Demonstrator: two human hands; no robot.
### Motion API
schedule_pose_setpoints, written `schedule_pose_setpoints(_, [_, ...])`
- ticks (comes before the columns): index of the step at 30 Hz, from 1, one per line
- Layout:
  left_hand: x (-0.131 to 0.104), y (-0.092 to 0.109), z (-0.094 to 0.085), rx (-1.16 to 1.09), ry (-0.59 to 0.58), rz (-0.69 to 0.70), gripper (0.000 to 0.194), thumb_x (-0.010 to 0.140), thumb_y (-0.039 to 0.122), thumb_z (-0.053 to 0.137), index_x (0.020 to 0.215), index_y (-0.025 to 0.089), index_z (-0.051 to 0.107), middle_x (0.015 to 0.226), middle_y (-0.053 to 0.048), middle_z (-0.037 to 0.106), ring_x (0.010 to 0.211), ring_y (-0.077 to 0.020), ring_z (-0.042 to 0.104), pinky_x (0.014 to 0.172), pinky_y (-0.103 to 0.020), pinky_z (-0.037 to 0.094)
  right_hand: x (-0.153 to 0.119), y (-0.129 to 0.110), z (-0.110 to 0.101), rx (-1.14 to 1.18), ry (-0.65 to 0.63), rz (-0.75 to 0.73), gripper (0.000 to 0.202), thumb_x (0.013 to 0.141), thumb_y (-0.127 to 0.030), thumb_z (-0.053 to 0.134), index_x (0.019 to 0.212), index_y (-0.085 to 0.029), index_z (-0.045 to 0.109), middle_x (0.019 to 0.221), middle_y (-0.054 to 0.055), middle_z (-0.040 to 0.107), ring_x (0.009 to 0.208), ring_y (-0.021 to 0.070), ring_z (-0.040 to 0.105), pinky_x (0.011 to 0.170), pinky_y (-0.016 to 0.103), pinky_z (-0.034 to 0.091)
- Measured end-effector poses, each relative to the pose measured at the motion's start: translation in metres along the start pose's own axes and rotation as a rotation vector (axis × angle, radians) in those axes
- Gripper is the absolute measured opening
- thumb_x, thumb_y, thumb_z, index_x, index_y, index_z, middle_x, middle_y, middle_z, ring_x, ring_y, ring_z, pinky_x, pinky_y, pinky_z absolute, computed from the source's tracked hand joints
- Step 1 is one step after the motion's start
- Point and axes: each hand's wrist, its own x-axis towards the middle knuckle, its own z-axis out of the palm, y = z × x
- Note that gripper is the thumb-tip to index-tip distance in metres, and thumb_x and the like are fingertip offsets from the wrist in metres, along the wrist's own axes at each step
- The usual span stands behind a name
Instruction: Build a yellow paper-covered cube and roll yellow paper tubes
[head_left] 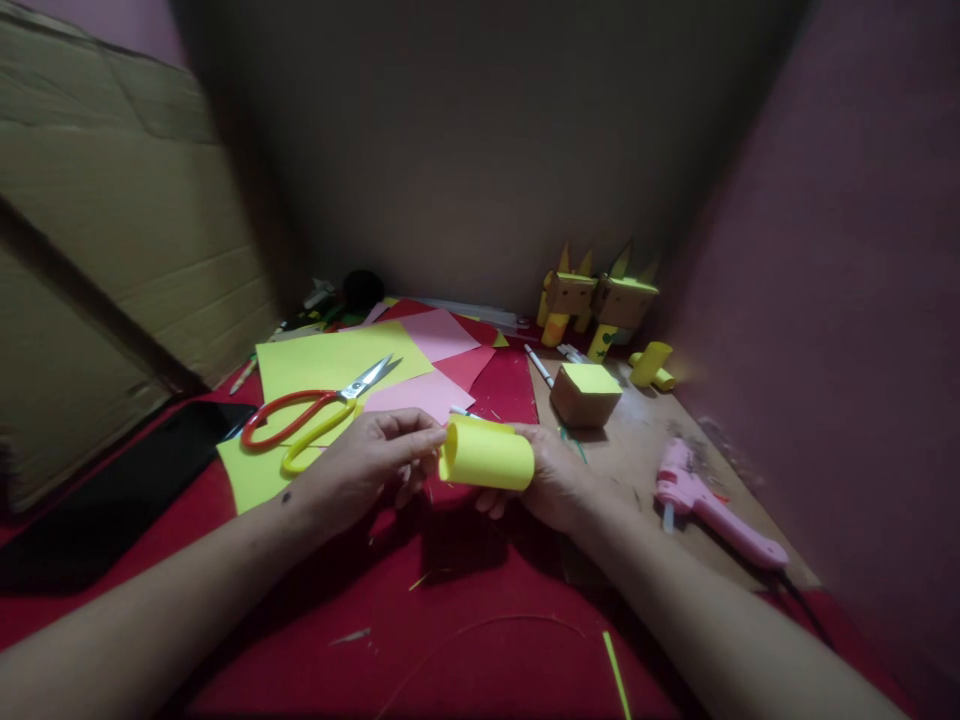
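A curled piece of yellow paper [491,458] is held between both hands above the red cloth [480,640]. My left hand [375,455] pinches the paper's left edge between thumb and finger. From behind and below, my right hand [551,475] grips its right end, with some fingers hidden by the roll. Scissors [300,425] with one red and one yellow handle lie beyond my left hand on yellow sheets [330,360]. Pink paper [442,335] and red paper are stacked beside them. A small cardboard box [585,408] with a yellow top stands past my right hand.
On the right, a pink glue gun [712,505] rests on a brown board [637,470]. Two cardboard figures [574,295] and yellow paper tubes [651,363] stand at the back right. A black flat object [112,500] lies left, beside a large cardboard panel [112,250].
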Motion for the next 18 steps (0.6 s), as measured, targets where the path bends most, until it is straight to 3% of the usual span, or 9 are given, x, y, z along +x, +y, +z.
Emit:
schedule_pose_setpoints(7, [-0.005,0.008,0.003,-0.090,-0.042,0.059,0.022,0.078,0.039,0.074,0.076,0.018,0.067,0.060,0.003,0.059,0.046,-0.0067,0.048,0.041,-0.017,0.040,-0.001,-0.003,-0.001,0.075,-0.005,-0.012,0.031,0.060,-0.030,0.075,0.085,-0.012,0.074,0.056,0.007,0.070,0.042,0.0171,0.065,0.035,0.021,0.049])
schedule_pose_setpoints(11, [-0.008,0.010,0.004,0.064,-0.011,0.048,0.021,0.079,0.039,0.070,0.081,0.018,0.068,0.055,0.004,0.059,0.044,-0.0073,0.049,0.043,-0.019,0.035,-0.001,0.003,0.000,0.034,0.027,-0.096,0.034,0.061,-0.025,0.078,0.093,-0.013,0.076,0.069,0.009,0.075,0.049,0.0178,0.068,0.042,0.025,0.053])
schedule_pose_setpoints(14, [-0.009,0.009,0.004,0.193,0.021,0.029,0.025,0.080,0.041,0.066,0.083,0.017,0.069,0.051,0.004,0.057,0.043,-0.0077,0.046,0.045,-0.020,0.034,-0.003,0.005,0.002,0.007,0.056,-0.164,0.031,0.059,-0.024,0.083,0.089,-0.017,0.078,0.075,0.005,0.077,0.055,0.0164,0.068,0.050,0.027,0.056])
schedule_pose_setpoints(18, [-0.010,0.008,0.007,0.262,0.058,0.067,0.024,0.078,0.039,0.064,0.081,0.017,0.072,0.065,0.000,0.067,0.058,-0.0130,0.058,0.054,-0.023,0.044,-0.009,0.005,0.006,-0.105,0.098,-0.270,0.017,0.062,-0.022,0.078,0.079,-0.021,0.078,0.075,-0.001,0.076,0.064,0.0133,0.066,0.060,0.025,0.053])
